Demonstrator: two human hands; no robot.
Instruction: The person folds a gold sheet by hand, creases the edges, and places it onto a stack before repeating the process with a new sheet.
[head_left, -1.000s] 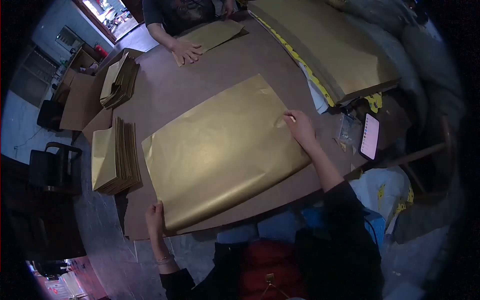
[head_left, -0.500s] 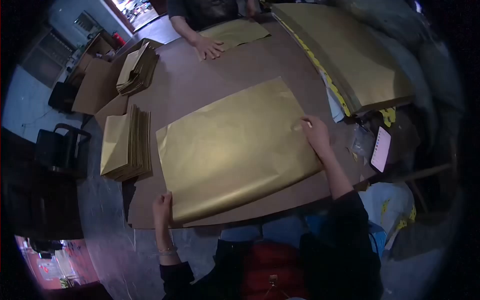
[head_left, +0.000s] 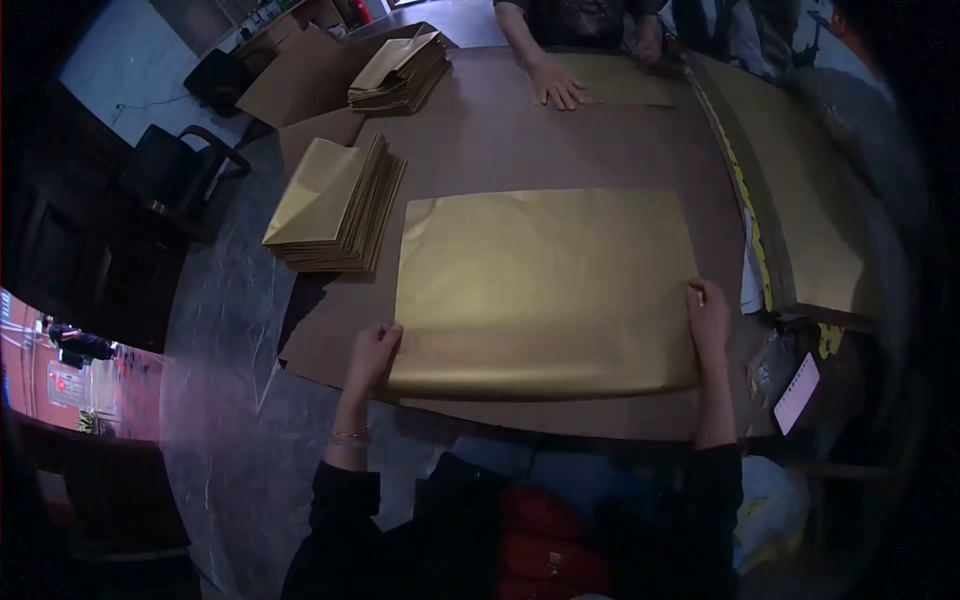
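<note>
A large sheet of gold paper (head_left: 545, 280) lies on the brown-covered table (head_left: 480, 150) before me, its near edge curled over in a rounded bend. My left hand (head_left: 375, 350) pinches the sheet's left edge close to that bend. On the opposite side my right hand (head_left: 709, 312) is closed at the right edge, with thumb and fingers gripping the paper. Left of the sheet stands a stack of folded gold paper (head_left: 325, 205).
Across the table a co-worker's hand (head_left: 556, 82) lies flat by another gold sheet (head_left: 630, 85). A second folded stack (head_left: 400, 72) sits near an open cardboard box (head_left: 300, 75). At right are a large gold paper pile (head_left: 800, 190) and a phone (head_left: 797, 393).
My right hand has slid down along the right edge towards the bend, now about level with my left hand. The camera view has turned, so the sheet appears squarer to me.
</note>
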